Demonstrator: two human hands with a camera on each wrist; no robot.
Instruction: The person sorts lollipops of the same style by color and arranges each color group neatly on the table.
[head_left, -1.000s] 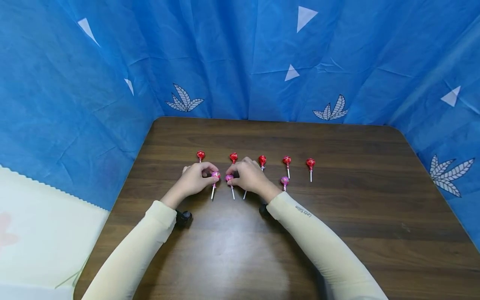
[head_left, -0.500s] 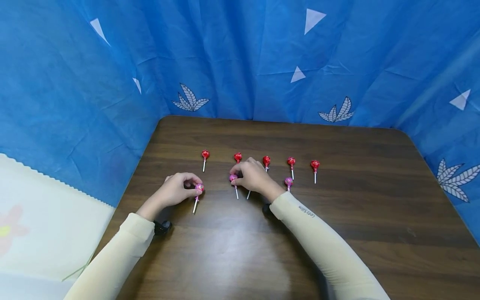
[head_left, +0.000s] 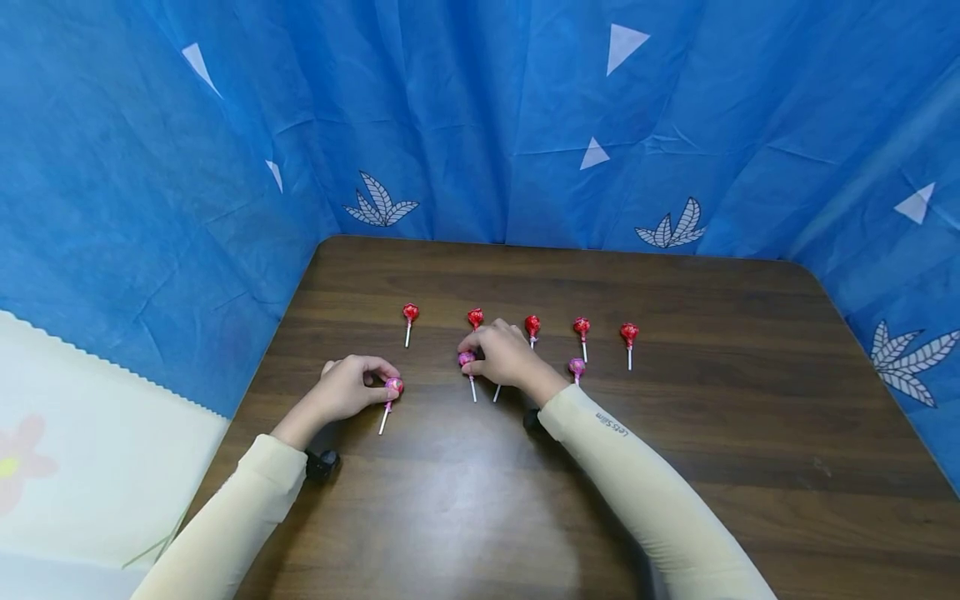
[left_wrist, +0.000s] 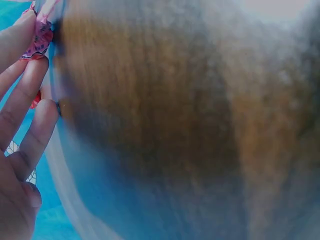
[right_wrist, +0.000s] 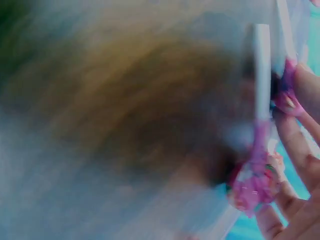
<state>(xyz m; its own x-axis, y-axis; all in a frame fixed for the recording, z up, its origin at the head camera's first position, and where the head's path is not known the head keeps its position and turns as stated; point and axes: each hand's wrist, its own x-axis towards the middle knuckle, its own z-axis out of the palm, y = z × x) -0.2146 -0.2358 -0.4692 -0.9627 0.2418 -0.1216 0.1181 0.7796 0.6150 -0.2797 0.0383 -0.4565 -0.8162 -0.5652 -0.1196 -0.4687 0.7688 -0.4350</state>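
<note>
My left hand (head_left: 348, 387) pinches the head of a pink lollipop (head_left: 393, 385) between thumb and fingers, its white stick pointing toward me. In the left wrist view the thumb and fingertips meet at its pink wrapper (left_wrist: 40, 40). To the right, my right hand (head_left: 504, 354) pinches a second pink lollipop (head_left: 467, 358) by its head. Beneath that hand lies another pink lollipop (right_wrist: 252, 185); only its stick (head_left: 497, 393) shows in the head view. One more pink lollipop (head_left: 576, 367) lies by the right wrist, its stick partly hidden by the sleeve.
Several red lollipops form a row farther back, from the leftmost red lollipop (head_left: 410, 312) to the rightmost red lollipop (head_left: 629, 332). The brown wooden table (head_left: 712, 400) is bordered at the back and sides by a blue curtain (head_left: 465, 100). A pale cloth (head_left: 90, 467) hangs at the left.
My left hand has moved left and toward me with its pink lollipop, away from the right hand. The right hand keeps its hold in about the same place. The head view has shifted slightly.
</note>
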